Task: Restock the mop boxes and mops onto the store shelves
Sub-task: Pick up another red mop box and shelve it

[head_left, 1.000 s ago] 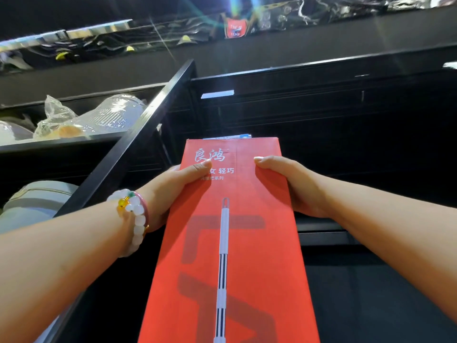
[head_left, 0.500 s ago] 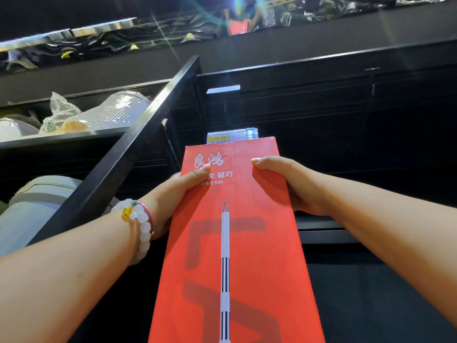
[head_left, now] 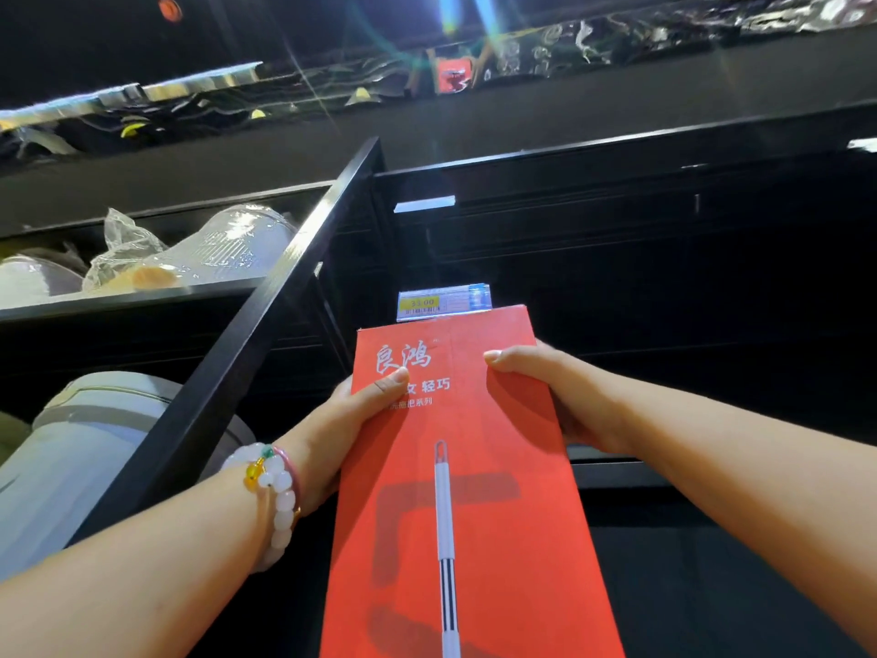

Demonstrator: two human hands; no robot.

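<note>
A long red mop box with a printed mop handle and white lettering stands upright in front of the dark shelves. My left hand grips its left edge, thumb across the front. My right hand grips the right edge, thumb on the front too. The fingers behind the box are hidden. The box's top edge sits just below a price tag on a shelf rail.
A black upright post slants up left of the box. Left of the post, plastic-wrapped goods lie on an upper shelf and a grey round container on a lower one. Wrapped items line the top shelf.
The box has sunk slightly against the shelves, uncovering the price tag above its top edge. Both hands keep their hold at the same spots on the box.
</note>
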